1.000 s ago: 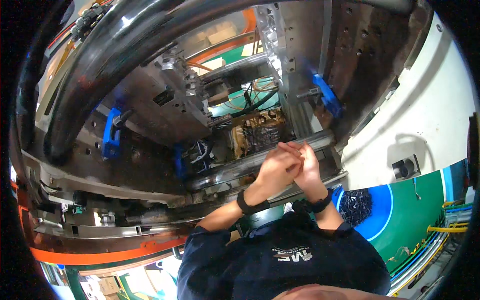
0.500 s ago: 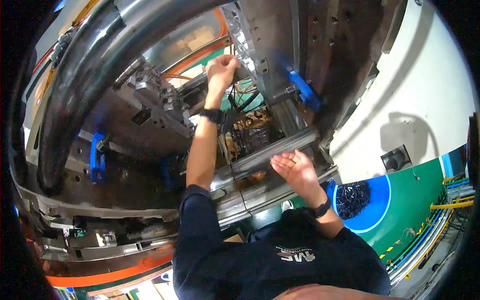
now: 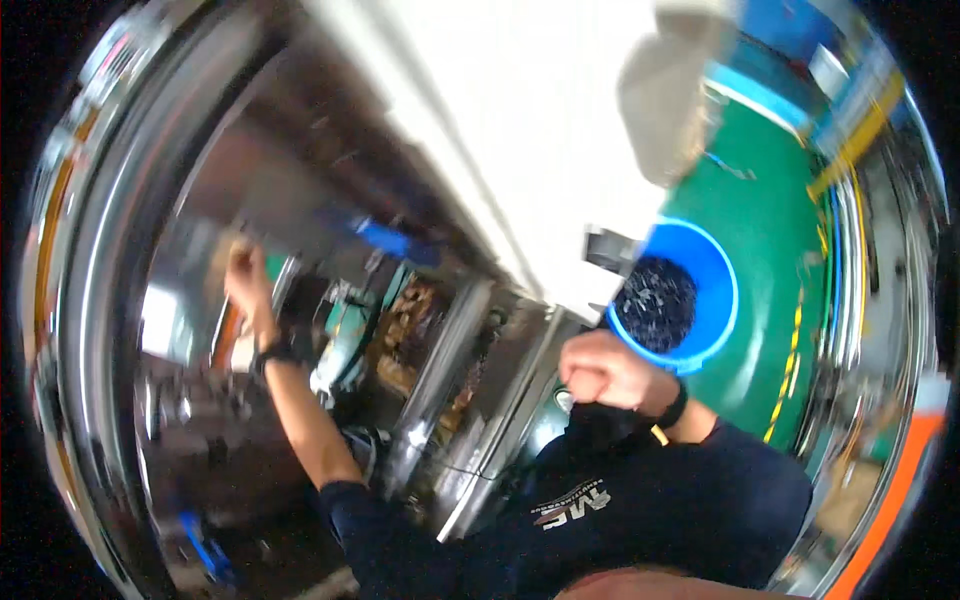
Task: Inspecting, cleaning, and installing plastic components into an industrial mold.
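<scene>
1. Green workshop floor with yellow lines, white wall panel above; heavily blurred.
2. One big grey metal machine frame filling the left, open inside, with one bright steel bar slanting through it.
3. One round blue bin of dark scraps, just beyond the right fist.
4. Two blue clamps: one high, one low.
5. Two hands: left hand reaching up deep inside the frame, fingers too smeared to tell; right hand near the chest, curled into a fist, apparently empty.
6. Two dark wristbands.
7. Risk, judged: outstretched forearm scraping hard edges, or wrist catching inside, from reaching mid head-turn.
</scene>
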Demonstrator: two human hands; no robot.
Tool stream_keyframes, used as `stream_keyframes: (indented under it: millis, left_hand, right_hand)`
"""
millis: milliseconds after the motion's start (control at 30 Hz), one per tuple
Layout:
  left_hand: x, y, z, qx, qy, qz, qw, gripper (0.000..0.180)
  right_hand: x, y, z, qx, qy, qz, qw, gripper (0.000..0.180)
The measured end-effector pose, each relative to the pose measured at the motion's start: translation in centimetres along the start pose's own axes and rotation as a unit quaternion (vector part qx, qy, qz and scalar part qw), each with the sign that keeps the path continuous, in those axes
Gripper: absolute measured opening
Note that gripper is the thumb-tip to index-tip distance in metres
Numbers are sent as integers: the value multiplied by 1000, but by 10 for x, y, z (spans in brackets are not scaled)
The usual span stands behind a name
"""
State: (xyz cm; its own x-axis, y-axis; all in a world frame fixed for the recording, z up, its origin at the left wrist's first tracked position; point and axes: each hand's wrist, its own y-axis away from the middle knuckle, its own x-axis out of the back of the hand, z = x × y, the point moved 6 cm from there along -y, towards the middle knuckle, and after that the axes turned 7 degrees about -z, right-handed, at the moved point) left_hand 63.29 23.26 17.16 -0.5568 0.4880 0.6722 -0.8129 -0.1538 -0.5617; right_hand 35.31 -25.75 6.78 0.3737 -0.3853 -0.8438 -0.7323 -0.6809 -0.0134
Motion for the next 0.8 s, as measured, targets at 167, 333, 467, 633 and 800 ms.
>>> stream_keyframes:
  millis: [167, 333, 467, 633, 800]
  left_hand:
    - [-25, 5, 28, 14, 69, -11, 997, 21]
    - [-31, 6, 12, 64, 81, -17, 995, 31]
    - [-18, 16, 21, 78, 95, -8, 992, 35]
    - [-2, 7, 14, 16, 26, -19, 999, 41]
    - [-5, 11, 10, -16, 50, -41, 998, 37]
  right_hand:
    - [68, 91, -103, 329, 104, 279, 896, 24]
    - [160, 77, -143, 409, 115, 301, 854, 31]
    - [176, 55, -144, 272, 226, 439, 826, 47]
    - [195, 47, -131, 229, 217, 455, 833, 42]
    - [191, 40, -132, 237, 247, 443, 828, 45]
